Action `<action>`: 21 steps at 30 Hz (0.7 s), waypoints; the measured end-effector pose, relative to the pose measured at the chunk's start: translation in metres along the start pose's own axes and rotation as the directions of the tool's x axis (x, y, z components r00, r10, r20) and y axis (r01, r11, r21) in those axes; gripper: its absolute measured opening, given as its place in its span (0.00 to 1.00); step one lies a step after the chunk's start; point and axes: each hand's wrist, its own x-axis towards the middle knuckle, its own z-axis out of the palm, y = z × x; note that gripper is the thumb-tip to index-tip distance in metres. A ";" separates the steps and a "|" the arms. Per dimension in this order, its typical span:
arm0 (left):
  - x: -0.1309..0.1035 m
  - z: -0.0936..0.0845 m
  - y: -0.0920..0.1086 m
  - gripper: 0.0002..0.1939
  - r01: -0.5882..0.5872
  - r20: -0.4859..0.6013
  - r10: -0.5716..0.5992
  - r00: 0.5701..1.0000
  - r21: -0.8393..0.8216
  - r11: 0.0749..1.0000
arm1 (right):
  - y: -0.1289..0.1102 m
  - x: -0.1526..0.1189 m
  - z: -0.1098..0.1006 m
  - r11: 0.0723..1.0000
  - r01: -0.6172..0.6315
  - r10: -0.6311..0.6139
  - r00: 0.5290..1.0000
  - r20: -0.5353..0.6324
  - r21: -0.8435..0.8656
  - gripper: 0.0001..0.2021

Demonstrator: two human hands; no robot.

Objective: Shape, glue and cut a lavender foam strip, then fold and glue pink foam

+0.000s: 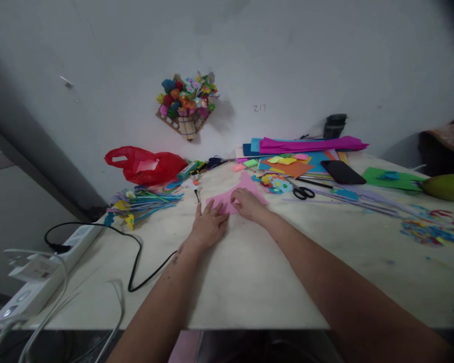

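A pink sheet (252, 187) lies on the pale tabletop (249, 282), partly under both hands. My left hand (209, 224) rests flat on its left part with the fingers spread. On the sheet's middle is my right hand (245, 203), its fingers bent and the thumb and index finger drawn together; anything between them is too small to make out. Just right of the sheet are cut paper flowers (281, 184) and black-handled scissors (303, 192).
Behind stand a red plastic bag (147, 165) and stacked coloured sheets (310, 146). Paper flowers on stems (147, 201), a black cable (136, 259) and a power strip (75, 242) lie left. A phone (343, 172), green sheet (389, 178) and scraps (427, 233) lie right.
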 end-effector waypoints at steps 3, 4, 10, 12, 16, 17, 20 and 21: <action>0.004 -0.002 -0.002 0.18 0.020 -0.017 -0.022 1.000 -0.104 0.994 | -0.008 0.002 0.010 0.984 -0.015 0.004 0.998 0.062 0.176 0.10; 0.005 -0.003 -0.006 0.17 0.046 -0.033 -0.052 0.998 -0.152 0.987 | -0.009 0.002 0.014 0.978 -0.025 0.009 0.997 0.078 0.208 0.09; 0.006 -0.007 -0.036 0.12 0.295 -0.176 -0.380 0.908 -0.374 0.879 | -0.003 0.005 0.030 0.955 -0.061 0.037 0.995 0.089 0.290 0.05; 0.006 -0.006 -0.042 0.12 0.275 -0.186 -0.371 0.910 -0.400 0.874 | -0.001 0.007 0.032 0.956 -0.044 0.022 0.997 0.080 0.289 0.05; 0.005 0.000 -0.045 0.09 0.177 -0.182 -0.275 0.944 -0.427 0.887 | 0.000 0.008 0.035 0.953 -0.027 0.009 0.998 0.063 0.301 0.04; 0.005 0.001 -0.045 0.09 0.154 -0.180 -0.249 0.952 -0.423 0.893 | 0.000 0.008 0.035 0.952 -0.025 0.007 0.998 0.063 0.305 0.04; 0.004 0.005 -0.045 0.11 0.112 -0.181 -0.197 0.964 -0.393 0.913 | 0.000 0.008 0.036 0.949 -0.022 0.003 0.998 0.063 0.314 0.03; 0.004 0.006 -0.046 0.11 0.107 -0.182 -0.188 0.965 -0.382 0.918 | 0.001 0.008 0.037 0.949 -0.023 0.003 0.998 0.062 0.315 0.02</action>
